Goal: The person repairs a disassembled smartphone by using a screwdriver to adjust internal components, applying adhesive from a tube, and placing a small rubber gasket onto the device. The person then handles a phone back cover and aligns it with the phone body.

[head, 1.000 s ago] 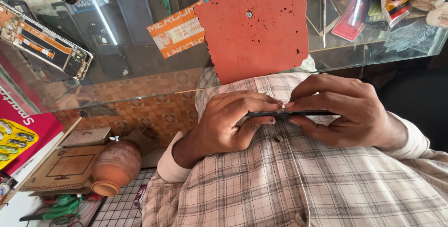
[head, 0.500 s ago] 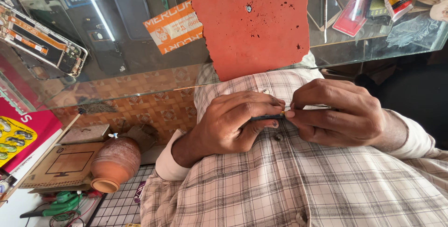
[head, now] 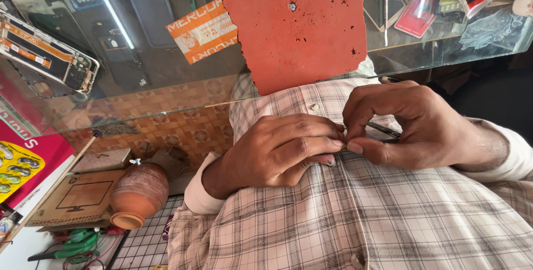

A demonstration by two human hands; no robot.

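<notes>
My two hands meet in front of my checked shirt (head: 388, 214), just under the edge of the glass counter (head: 166, 81). My left hand (head: 283, 150) is curled, with its fingertips pinched on one end of a small thin dark piece (head: 344, 147). My right hand (head: 411, 128) pinches the same spot from the other side. A thin dark metal strip (head: 384, 130) sticks out between its fingers. Most of the held thing is hidden by the fingers.
On the glass lie a torn red sheet (head: 300, 26), an orange card (head: 202, 28), an opened phone (head: 47, 53) and small tools. Below at the left are a clay pot (head: 139, 192), a cardboard box (head: 78, 198), a red package (head: 28, 159) and green-handled pliers (head: 72, 245).
The long dark strip that both hands held flat has been drawn in between the fingers. My fingertips have closed together at the middle, and the view has shifted slightly.
</notes>
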